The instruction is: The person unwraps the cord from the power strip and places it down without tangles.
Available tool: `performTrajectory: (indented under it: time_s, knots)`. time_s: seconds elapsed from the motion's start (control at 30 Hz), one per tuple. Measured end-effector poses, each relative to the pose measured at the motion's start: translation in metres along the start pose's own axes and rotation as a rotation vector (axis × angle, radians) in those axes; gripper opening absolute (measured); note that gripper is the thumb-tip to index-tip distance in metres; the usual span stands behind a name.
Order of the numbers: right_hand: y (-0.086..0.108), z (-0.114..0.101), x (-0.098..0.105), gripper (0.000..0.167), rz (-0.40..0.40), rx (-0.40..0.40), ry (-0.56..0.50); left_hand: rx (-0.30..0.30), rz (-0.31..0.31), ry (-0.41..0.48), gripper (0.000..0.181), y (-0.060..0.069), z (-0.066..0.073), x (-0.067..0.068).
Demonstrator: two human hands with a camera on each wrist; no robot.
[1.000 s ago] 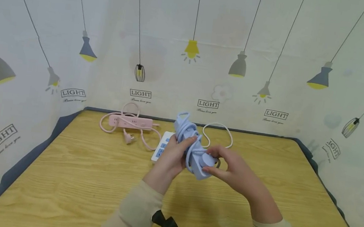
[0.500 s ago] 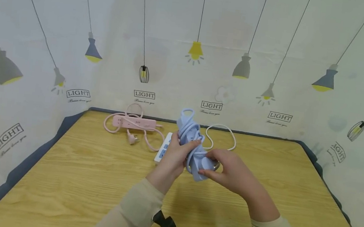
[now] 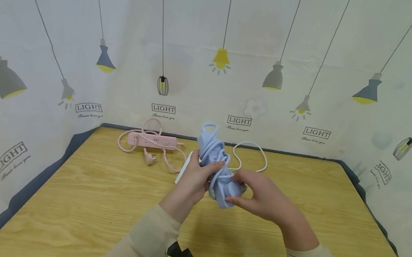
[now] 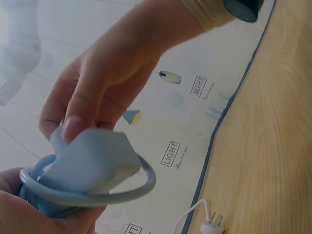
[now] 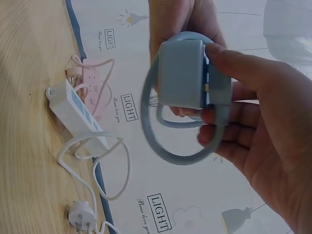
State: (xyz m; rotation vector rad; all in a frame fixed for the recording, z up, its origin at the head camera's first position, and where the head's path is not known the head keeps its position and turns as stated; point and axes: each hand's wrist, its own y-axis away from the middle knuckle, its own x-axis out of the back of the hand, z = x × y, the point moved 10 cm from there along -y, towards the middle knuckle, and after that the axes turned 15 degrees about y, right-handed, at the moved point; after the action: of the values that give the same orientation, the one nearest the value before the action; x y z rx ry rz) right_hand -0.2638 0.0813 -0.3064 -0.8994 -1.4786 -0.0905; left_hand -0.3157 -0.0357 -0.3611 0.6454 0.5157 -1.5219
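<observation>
A light blue power strip (image 3: 218,191), its cord wound round the body, is held above the table. My left hand (image 3: 193,177) grips it around the middle, thumb across the wound cord. At its near end, the fingers and thumb of my right hand (image 3: 264,195) pinch the light blue plug (image 5: 220,92). The right wrist view shows this plug against the strip's face, with a narrow gap and a bit of metal prong between them. A loop of cord (image 5: 165,157) hangs round that end. In the left wrist view, the strip's end (image 4: 100,161) hides part of the plug.
A white power strip (image 5: 73,113) lies behind my left hand, mostly hidden in the head view. Its white cord (image 3: 263,153) loops to the right, with a white plug (image 5: 82,215). A pink power strip (image 3: 152,141) with its cord and plug (image 3: 149,157) lies at the back left.
The blue strip has tilted slightly and its near end has dipped a little. My left hand now covers more of the white strip. Both hands keep their hold.
</observation>
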Motion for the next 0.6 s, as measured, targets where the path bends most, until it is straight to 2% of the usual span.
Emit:
performTrajectory:
  time_s: [0.2, 0.3, 0.43, 0.5, 0.6]
  knots:
    - [0.002, 0.000, 0.001, 0.031, 0.017, 0.016, -0.076, -0.013, -0.008, -0.030, 0.068, 0.002, 0.001, -0.004]
    - [0.006, 0.002, 0.006, 0.029, 0.023, 0.006, -0.105, -0.022, 0.010, -0.046, 0.068, 0.000, 0.003, 0.002]
    - [0.010, 0.004, 0.016, 0.028, 0.053, -0.001, -0.153, -0.044, 0.057, 0.000, 0.069, -0.005, 0.011, 0.014]
    - [0.010, 0.004, 0.019, 0.028, 0.070, 0.008, -0.156, -0.046, 0.065, 0.039, 0.070, -0.006, 0.014, 0.017]
    - [0.009, 0.004, 0.021, 0.027, 0.095, 0.001, -0.140, -0.036, 0.055, 0.050, 0.071, -0.006, 0.014, 0.016]
